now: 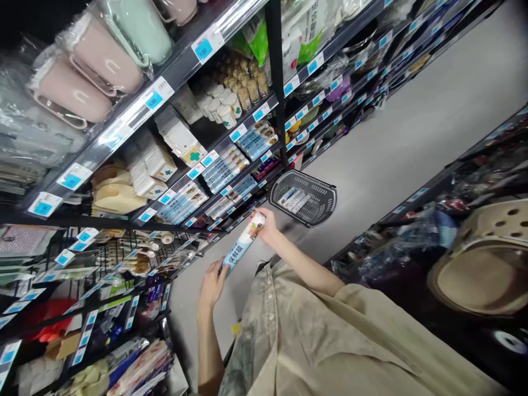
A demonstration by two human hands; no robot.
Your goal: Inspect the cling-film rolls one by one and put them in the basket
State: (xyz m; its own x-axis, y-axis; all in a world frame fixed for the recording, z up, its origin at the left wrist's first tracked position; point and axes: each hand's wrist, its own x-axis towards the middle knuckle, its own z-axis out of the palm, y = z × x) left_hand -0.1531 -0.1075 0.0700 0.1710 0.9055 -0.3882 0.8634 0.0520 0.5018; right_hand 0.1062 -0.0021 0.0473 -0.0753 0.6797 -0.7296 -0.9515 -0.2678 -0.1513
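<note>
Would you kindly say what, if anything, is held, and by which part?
A blue-and-white box, held near both ends: left hand at the lower end, right hand at the upper.

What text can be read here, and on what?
"保鲜膜": on the box in the right hand; its smaller print is too blurred.
"6.80", probably: on the price tag below the pink mugs.
Unreadable, too small or blurred: other tags, shelf boxes, white-green bag, basket contents.
Mugs: a curved mark, unclear whether a letter.
</note>
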